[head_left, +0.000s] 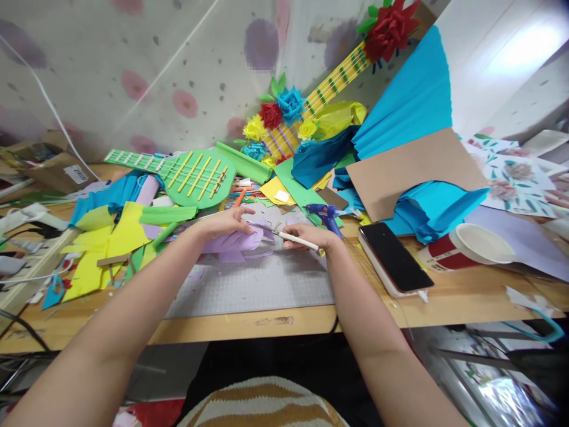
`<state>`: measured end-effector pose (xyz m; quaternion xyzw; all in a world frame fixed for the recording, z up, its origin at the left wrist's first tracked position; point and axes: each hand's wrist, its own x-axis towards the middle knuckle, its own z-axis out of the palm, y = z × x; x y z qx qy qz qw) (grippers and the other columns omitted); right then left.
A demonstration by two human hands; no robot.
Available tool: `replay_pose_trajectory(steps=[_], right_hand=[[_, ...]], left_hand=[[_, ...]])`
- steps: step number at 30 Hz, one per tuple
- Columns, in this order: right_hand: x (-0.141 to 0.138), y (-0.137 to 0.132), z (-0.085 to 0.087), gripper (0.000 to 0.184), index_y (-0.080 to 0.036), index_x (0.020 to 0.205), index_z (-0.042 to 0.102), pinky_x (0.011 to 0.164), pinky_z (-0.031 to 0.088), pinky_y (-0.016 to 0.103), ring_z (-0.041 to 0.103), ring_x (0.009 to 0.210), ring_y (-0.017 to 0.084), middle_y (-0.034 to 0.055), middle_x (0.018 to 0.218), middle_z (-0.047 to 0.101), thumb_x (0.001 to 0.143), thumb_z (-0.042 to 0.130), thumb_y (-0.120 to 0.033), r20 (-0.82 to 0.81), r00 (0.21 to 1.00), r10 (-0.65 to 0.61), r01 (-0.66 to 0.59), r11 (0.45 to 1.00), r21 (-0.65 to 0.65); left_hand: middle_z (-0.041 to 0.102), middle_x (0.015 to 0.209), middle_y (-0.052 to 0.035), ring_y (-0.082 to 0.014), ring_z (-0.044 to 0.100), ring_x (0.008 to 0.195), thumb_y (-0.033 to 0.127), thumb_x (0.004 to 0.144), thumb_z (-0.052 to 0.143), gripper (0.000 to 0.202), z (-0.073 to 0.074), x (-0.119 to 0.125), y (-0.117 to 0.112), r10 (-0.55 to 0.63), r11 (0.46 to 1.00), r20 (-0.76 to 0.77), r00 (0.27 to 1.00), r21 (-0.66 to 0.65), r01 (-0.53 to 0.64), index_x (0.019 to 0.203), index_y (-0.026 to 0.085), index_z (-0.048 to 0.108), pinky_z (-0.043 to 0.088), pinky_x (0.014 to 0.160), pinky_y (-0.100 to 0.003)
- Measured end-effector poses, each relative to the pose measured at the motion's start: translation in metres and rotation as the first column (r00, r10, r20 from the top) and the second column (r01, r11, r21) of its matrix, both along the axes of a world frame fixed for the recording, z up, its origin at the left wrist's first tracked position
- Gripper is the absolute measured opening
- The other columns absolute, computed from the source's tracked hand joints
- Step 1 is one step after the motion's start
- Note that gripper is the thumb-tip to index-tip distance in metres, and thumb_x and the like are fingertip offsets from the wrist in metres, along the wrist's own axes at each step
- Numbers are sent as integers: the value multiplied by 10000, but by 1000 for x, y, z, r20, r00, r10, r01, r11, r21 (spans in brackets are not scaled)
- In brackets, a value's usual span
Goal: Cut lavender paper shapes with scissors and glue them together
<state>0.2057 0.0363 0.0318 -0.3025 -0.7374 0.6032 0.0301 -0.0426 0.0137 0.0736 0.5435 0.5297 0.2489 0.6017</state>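
Observation:
My left hand pinches the edge of a lilac paper piece cut into strips, lying on the grey cutting mat. My right hand is closed around a pair of white-handled scissors, whose metal blades point left toward my left fingertips and the lilac paper. Both hands meet at the far edge of the mat.
A blue glue gun lies just behind my right hand. A dark phone and a tipped red-and-white cup sit to the right. A green paper guitar, yellow scraps, blue paper and brown cardboard crowd the wooden table.

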Motion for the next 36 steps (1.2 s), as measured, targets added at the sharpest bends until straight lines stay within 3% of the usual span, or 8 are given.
replay_pose_trajectory(steps=[7,16,22,24,27,30,35,36], right_hand=[[2,-1,5,413,-176,708,412,392,218,181,303,410,33,-95,489,352,663,625,-528,37,999,27,-27,1000,-1],[3,0,-1,400,-174,705,440,405,217,185,325,407,35,-97,483,377,645,645,-511,49,999,20,-21,1000,23],[3,2,-3,414,-175,685,433,412,232,187,352,416,41,-88,491,407,628,652,-521,46,998,-40,36,996,87],[2,3,-6,416,-181,684,423,418,240,192,353,412,45,-92,482,396,630,642,-531,18,994,-108,106,990,91],[-2,4,-8,414,-185,693,438,440,259,206,364,424,60,-90,479,390,620,635,-542,-22,970,-243,244,960,139],[-10,4,-10,414,-177,715,492,477,271,218,392,482,77,-70,531,429,602,636,-548,-63,931,-360,363,897,252],[-20,2,-12,390,-174,716,511,516,271,226,399,536,85,-55,587,459,623,620,-536,-152,882,-446,471,819,327],[-21,1,-12,382,-176,712,506,519,271,227,400,535,85,-56,587,461,627,619,-531,-155,889,-430,457,825,331]], left_hand=[[521,505,69,-73,402,428,254,579,738,915,5,-4,2,-166,986,-154,974,-22,164,1364,107,292,259,468,-211],[623,555,10,-140,507,440,217,429,796,923,4,-9,9,-74,995,-215,974,44,85,1283,133,458,330,482,-243],[618,565,-19,-178,570,497,130,344,807,639,3,-8,13,78,978,-70,995,197,-63,964,130,655,411,522,-280],[637,660,-30,-174,595,603,140,384,800,554,4,-8,15,200,908,-22,979,381,-177,919,154,657,441,604,-285],[631,754,-21,-133,565,674,201,542,740,315,7,-7,9,469,647,104,877,635,-422,843,176,650,428,663,-249],[551,602,15,-100,484,557,276,686,645,115,5,5,-11,626,456,264,734,639,-619,712,168,617,389,580,-218],[557,595,1,-76,454,485,347,676,671,256,-14,40,-36,568,721,301,766,266,-639,569,148,550,370,505,-211],[573,644,-5,-83,488,514,345,661,688,236,-18,46,-35,605,719,347,717,149,-679,624,149,562,391,514,-213]])
